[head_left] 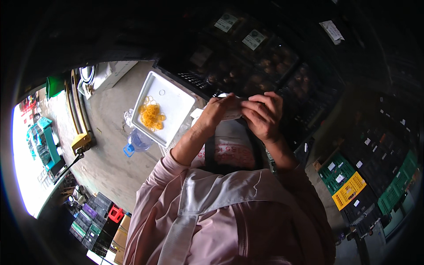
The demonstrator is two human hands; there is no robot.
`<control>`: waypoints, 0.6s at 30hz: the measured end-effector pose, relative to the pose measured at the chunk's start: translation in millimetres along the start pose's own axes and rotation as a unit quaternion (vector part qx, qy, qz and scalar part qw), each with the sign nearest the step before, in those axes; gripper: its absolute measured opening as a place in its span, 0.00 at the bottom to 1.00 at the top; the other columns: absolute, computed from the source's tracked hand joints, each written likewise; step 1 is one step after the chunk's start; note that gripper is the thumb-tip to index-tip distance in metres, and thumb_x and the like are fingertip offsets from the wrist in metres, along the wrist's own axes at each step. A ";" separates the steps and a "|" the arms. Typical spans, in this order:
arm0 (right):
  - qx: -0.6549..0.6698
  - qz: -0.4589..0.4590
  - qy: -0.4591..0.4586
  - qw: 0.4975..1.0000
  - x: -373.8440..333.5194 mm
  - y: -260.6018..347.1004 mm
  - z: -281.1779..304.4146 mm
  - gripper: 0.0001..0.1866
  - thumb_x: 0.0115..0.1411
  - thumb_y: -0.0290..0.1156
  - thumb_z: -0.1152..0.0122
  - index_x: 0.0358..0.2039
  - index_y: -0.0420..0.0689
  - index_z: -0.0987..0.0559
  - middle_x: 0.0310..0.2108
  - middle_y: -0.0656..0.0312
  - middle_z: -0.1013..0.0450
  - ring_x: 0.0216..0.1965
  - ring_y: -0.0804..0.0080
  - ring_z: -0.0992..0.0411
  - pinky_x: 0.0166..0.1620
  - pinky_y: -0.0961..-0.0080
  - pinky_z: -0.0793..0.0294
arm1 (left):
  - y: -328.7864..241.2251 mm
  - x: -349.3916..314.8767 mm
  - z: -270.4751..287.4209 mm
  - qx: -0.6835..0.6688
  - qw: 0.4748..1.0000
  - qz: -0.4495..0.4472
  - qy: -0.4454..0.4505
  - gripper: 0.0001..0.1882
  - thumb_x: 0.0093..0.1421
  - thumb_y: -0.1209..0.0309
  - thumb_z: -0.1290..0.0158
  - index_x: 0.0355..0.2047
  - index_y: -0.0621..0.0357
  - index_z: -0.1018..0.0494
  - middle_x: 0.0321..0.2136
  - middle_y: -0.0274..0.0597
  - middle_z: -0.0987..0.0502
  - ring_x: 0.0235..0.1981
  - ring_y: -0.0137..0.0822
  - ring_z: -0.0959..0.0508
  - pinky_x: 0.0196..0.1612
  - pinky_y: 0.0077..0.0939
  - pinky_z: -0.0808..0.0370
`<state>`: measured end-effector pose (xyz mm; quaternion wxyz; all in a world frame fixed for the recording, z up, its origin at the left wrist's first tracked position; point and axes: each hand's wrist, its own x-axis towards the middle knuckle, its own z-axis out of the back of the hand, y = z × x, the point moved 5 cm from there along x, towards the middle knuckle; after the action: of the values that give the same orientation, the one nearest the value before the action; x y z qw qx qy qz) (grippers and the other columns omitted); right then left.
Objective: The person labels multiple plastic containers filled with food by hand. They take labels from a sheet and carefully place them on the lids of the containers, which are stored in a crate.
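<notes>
Grey concrete floor fills the left-centre of the frame, bright daylight beyond it at the far left, deep shade across the top and right. Yellow pallet truck stands at left; teal vehicle outside, past it. Lower left: stacked crates, a red plastic item and brown cartons. Lower right: a yellow crate beside a green crate, dark ones around them.

Your hands meet just above the middle of the frame, at a small white item that sits between them, partly covered; you show too little of it to tell its kind. Your left hand is closed in, fingers bent over the item's near-left edge, holding it. Your right hand is narrow, fingers curled, tips at the item; cannot tell whether they grip.

Just left of your hands, a white tray carries a loose heap of yellow rubber bands. Clear bottle with blue cap near its lower-left edge. Beyond your hands, upper centre, a black crate holds labelled packs of round brownish pieces, dim.
</notes>
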<state>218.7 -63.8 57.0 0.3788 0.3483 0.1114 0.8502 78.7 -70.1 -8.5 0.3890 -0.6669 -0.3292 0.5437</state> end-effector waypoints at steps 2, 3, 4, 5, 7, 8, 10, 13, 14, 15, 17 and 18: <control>0.042 0.024 -0.013 0.999 -0.9 2.9 6.0 0.06 0.40 0.29 0.37 0.21 0.49 0.25 0.29 0.74 0.28 0.35 0.77 0.33 0.44 0.69 0.40 | 26.2 4.2 6.5 -0.175 0.962 0.187 -0.095 0.17 0.57 0.58 0.57 0.29 0.59 0.28 0.21 0.34 0.29 0.21 0.26 0.32 0.28 0.18 0.35; 0.100 0.015 0.001 0.995 -1.9 1.9 10.3 0.07 0.39 0.29 0.36 0.21 0.50 0.26 0.29 0.74 0.28 0.35 0.77 0.32 0.45 0.70 0.40 | 28.5 9.1 13.7 -0.186 0.953 0.198 -0.132 0.16 0.57 0.58 0.57 0.28 0.57 0.28 0.19 0.33 0.30 0.20 0.26 0.33 0.26 0.18 0.35; 0.157 0.005 0.017 0.987 -0.9 -1.4 15.6 0.08 0.39 0.29 0.35 0.22 0.50 0.26 0.29 0.73 0.28 0.35 0.77 0.32 0.46 0.70 0.40 | 30.0 14.4 25.0 -0.198 0.942 0.211 -0.168 0.16 0.57 0.58 0.57 0.26 0.56 0.28 0.16 0.32 0.32 0.18 0.25 0.34 0.25 0.17 0.35; 0.207 -0.034 0.027 0.977 1.8 -9.5 21.9 0.10 0.38 0.28 0.35 0.23 0.50 0.27 0.29 0.73 0.27 0.35 0.75 0.31 0.47 0.68 0.40 | 30.3 16.8 35.7 -0.202 0.940 0.192 -0.195 0.16 0.58 0.58 0.57 0.25 0.56 0.28 0.15 0.31 0.34 0.17 0.24 0.34 0.24 0.17 0.36; 0.363 -0.243 -0.011 0.899 -11.5 -50.1 23.8 0.10 0.44 0.25 0.37 0.27 0.45 0.29 0.29 0.67 0.28 0.34 0.81 0.32 0.41 0.77 0.35 | 28.3 17.2 54.2 -0.218 0.936 0.130 -0.244 0.18 0.59 0.58 0.59 0.23 0.58 0.30 0.12 0.28 0.38 0.15 0.22 0.35 0.22 0.16 0.36; 0.460 -0.403 -0.036 0.790 -28.6 -71.6 17.2 0.09 0.46 0.24 0.39 0.28 0.43 0.30 0.29 0.65 0.28 0.33 0.84 0.32 0.38 0.82 0.34 | 26.1 15.2 58.7 -0.223 0.933 0.113 -0.257 0.18 0.59 0.58 0.58 0.23 0.59 0.30 0.12 0.29 0.36 0.15 0.22 0.35 0.21 0.16 0.36; 0.377 -0.439 -0.022 0.815 -39.0 -135.0 12.1 0.08 0.49 0.24 0.41 0.29 0.40 0.31 0.27 0.64 0.30 0.30 0.87 0.34 0.33 0.91 0.36 | 22.3 10.3 64.4 -0.231 0.929 0.078 -0.277 0.18 0.59 0.58 0.58 0.25 0.61 0.29 0.14 0.30 0.34 0.16 0.21 0.35 0.20 0.14 0.38; 0.338 -0.481 0.036 0.808 -50.5 -212.4 -20.1 0.11 0.47 0.25 0.39 0.30 0.39 0.31 0.25 0.65 0.30 0.28 0.85 0.34 0.32 0.89 0.36 | 50.4 -2.4 94.0 -0.118 0.955 0.110 -0.250 0.19 0.59 0.59 0.58 0.29 0.65 0.29 0.20 0.33 0.29 0.21 0.21 0.32 0.24 0.14 0.35; 0.312 -0.488 0.061 0.813 -57.3 -236.4 -30.7 0.12 0.47 0.25 0.38 0.31 0.39 0.32 0.25 0.65 0.30 0.28 0.84 0.34 0.32 0.89 0.35 | 49.1 -3.6 93.6 -0.120 0.956 0.092 -0.253 0.20 0.59 0.59 0.58 0.31 0.66 0.29 0.24 0.36 0.27 0.24 0.23 0.31 0.29 0.15 0.34; 0.305 -0.496 0.080 0.809 -64.0 -259.1 -41.7 0.14 0.46 0.26 0.38 0.32 0.38 0.32 0.26 0.64 0.30 0.28 0.83 0.33 0.32 0.88 0.35 | 47.5 -4.2 93.2 -0.093 0.958 0.087 -0.256 0.20 0.59 0.58 0.58 0.31 0.66 0.29 0.25 0.37 0.27 0.25 0.24 0.30 0.30 0.15 0.34; 0.298 -0.483 0.102 0.817 -61.5 -280.2 -52.9 0.15 0.45 0.25 0.38 0.32 0.38 0.32 0.26 0.63 0.29 0.28 0.82 0.32 0.32 0.88 0.34 | 49.1 -3.6 93.8 -0.055 0.961 0.087 -0.257 0.21 0.59 0.57 0.58 0.34 0.67 0.29 0.26 0.39 0.26 0.28 0.25 0.29 0.34 0.16 0.34; 0.300 -0.474 0.117 0.820 -58.1 -287.3 -59.3 0.14 0.45 0.25 0.37 0.32 0.38 0.32 0.26 0.63 0.29 0.28 0.82 0.32 0.33 0.88 0.34 | 51.4 -3.8 95.8 -0.032 0.960 0.102 -0.260 0.22 0.59 0.56 0.58 0.34 0.68 0.30 0.27 0.40 0.26 0.28 0.26 0.29 0.34 0.16 0.34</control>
<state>368.7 96.4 -146.1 0.5962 0.2464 0.5555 0.5246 -15.2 -82.7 -61.9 0.2104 -0.5446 -0.3667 0.7243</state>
